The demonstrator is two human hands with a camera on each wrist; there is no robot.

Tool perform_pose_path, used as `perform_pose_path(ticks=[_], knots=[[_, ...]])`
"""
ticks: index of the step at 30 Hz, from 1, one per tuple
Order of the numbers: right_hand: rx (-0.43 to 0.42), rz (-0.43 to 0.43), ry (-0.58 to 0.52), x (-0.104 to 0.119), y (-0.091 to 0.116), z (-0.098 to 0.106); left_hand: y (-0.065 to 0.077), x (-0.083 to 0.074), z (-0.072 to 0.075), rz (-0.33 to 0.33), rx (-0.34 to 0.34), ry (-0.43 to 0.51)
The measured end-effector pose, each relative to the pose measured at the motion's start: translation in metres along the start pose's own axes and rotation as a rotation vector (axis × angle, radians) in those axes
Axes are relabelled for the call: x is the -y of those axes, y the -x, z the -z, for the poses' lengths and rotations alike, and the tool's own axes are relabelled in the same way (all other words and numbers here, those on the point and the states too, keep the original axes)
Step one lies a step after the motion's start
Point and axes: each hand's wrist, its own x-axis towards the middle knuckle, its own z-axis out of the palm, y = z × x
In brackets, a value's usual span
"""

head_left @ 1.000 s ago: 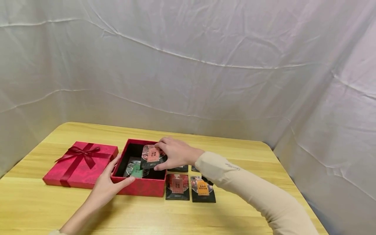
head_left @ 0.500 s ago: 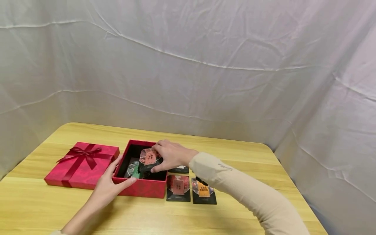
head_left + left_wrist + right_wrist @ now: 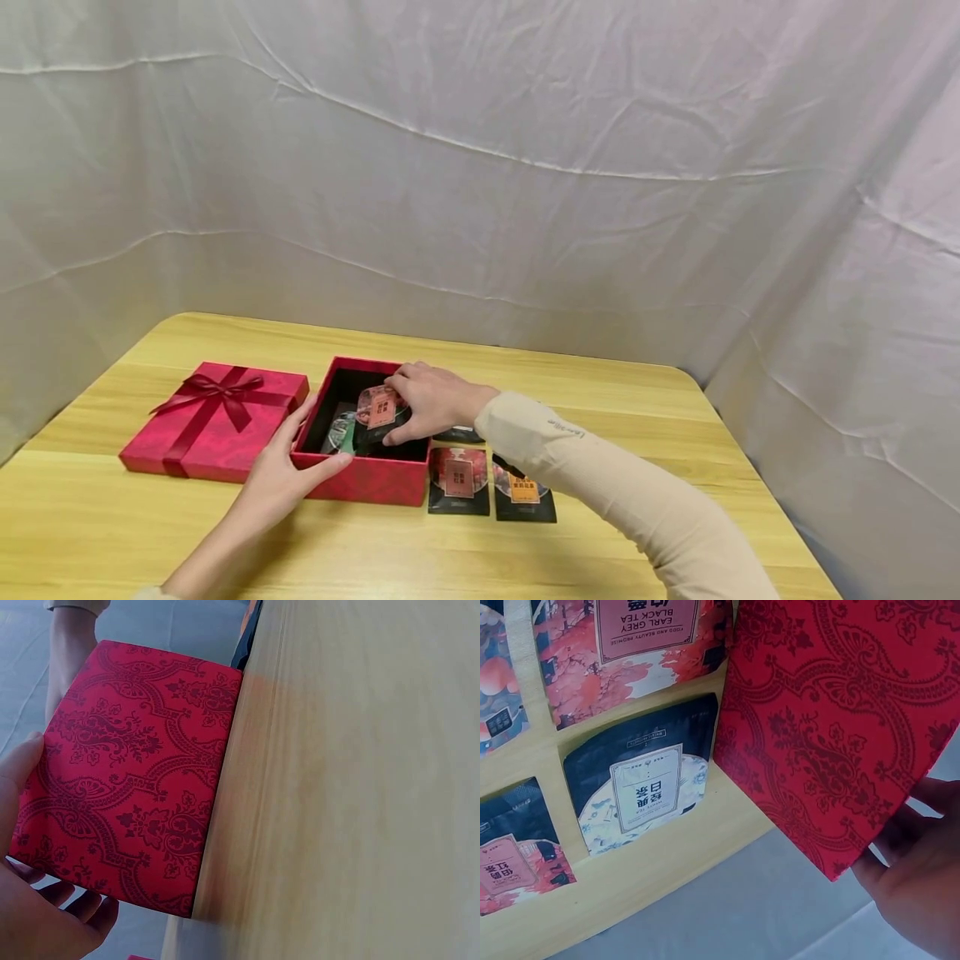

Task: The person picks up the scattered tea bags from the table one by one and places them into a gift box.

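An uncovered red gift box (image 3: 367, 481) with a dark inside stands on the table, patterned on its outer walls. My left hand (image 3: 281, 471) grips its near left corner, thumb over the front rim and fingers along the left wall; the left wrist view shows the left hand (image 3: 45, 915) at the patterned wall. Reaching over the right rim, my right hand (image 3: 431, 404) pinches a black tea packet (image 3: 381, 407) with a pink label, tilted inside the box. Beneath it a green-labelled packet (image 3: 342, 429) shows partly. My right hand (image 3: 922, 877) appears beyond the box edge in the right wrist view.
The red lid (image 3: 217, 421) with a dark ribbon bow lies left of the box. Right of the box lie several packets, among them a red-labelled packet (image 3: 459, 482), an orange-labelled packet (image 3: 524, 497) and a white tea packet (image 3: 646, 784). A pale curtain (image 3: 480, 167) hangs behind the table.
My right hand has lowered the pink-labelled tea packet deeper into the box, slightly left, covering more of the green-labelled packet. My left hand keeps its grip on the corner.
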Motion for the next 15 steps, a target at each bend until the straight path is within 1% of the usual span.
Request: perform_pose_path(ticks=[4,7,11,15], knots=[[-0.001,0.006,0.013,0.0,-0.001,-0.003,0.0,0.001,-0.001,-0.01,-0.004,0.002],[-0.022,0.009,-0.012,-0.001,-0.002,-0.004,0.0,0.001,-0.001,-0.015,-0.008,0.006],[-0.073,0.021,-0.117,-0.006,-0.001,-0.006,0.0,0.001,-0.001,-0.014,-0.01,0.014],[-0.155,0.056,-0.234,-0.014,0.003,-0.008,-0.001,0.0,-0.001,-0.01,-0.012,0.016]])
